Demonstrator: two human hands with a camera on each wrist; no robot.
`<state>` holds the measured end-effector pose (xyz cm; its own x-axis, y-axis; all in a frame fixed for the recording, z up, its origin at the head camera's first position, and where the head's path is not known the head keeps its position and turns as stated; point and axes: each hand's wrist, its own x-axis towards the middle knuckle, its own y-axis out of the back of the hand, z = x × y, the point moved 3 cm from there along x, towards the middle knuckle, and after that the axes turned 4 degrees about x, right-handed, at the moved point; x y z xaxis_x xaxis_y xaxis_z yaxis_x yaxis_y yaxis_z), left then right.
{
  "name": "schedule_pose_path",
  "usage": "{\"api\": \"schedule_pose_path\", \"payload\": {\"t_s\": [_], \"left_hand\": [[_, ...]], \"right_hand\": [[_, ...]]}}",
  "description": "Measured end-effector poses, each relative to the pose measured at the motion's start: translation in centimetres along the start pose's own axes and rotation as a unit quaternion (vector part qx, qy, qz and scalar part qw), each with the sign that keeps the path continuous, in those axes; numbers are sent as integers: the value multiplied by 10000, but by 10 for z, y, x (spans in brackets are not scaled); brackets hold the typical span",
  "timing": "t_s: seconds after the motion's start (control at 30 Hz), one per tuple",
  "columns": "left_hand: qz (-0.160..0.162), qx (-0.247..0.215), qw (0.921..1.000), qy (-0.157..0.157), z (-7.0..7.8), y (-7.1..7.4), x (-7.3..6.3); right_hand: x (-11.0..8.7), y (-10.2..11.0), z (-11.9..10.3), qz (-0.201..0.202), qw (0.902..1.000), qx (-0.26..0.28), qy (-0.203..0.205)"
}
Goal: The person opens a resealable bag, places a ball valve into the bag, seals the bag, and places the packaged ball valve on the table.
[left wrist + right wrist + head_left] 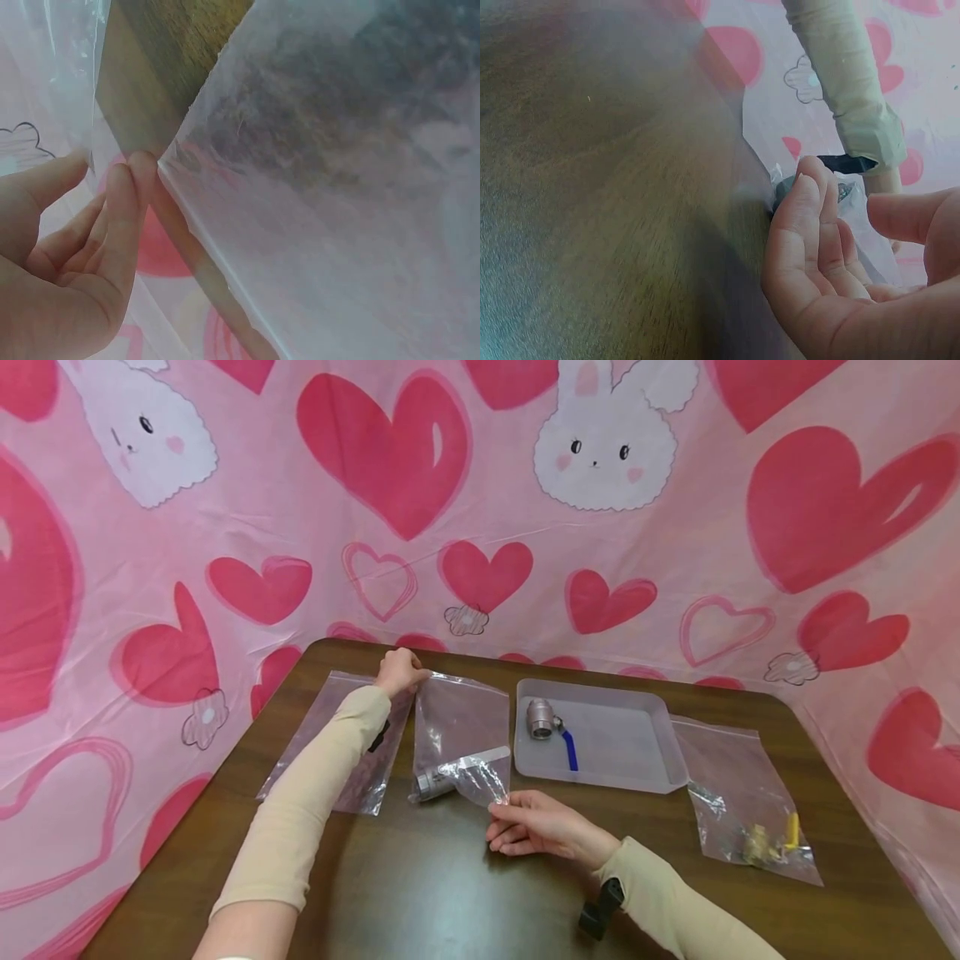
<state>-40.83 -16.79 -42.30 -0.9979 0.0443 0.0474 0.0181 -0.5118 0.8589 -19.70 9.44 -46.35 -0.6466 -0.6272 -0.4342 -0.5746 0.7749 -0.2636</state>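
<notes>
A clear zip bag (465,714) lies in the middle of the table, with a silver metal pipe fitting (432,785) inside near its lower left. My left hand (400,672) pinches the bag's top left corner. In the left wrist view that bag (71,67) runs down to the thumb tip. My right hand (543,828) appears to pinch the lower right corner, where the plastic draws up to thumb and forefinger. In the right wrist view the right hand (817,255) has its other fingers bent, and the forefinger's grip is mostly hidden.
A translucent tray (630,781) to the right holds a metal ball valve (540,718) with a blue lever (569,748). Beyond it lies a bag (727,760) with brass pieces and a yellow handle (792,831). Another clear bag (330,702) lies under my left forearm.
</notes>
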Motion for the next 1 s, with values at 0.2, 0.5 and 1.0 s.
{"api": "schedule_pose_path", "payload": {"t_s": [0.2, 0.5, 1.0], "left_hand": [[-14, -68, 10000, 58, -4, 1, -1], [-77, -225, 9995, 222, -10, 3, -2], [-89, -651, 9974, -308, -11, 11, -4]], "right_hand": [[1, -2, 1, 40, 10000, 43, 44], [0, -1, 3, 23, 10000, -2, 22], [-8, 13, 0, 443, 9918, -1198, 9]]}}
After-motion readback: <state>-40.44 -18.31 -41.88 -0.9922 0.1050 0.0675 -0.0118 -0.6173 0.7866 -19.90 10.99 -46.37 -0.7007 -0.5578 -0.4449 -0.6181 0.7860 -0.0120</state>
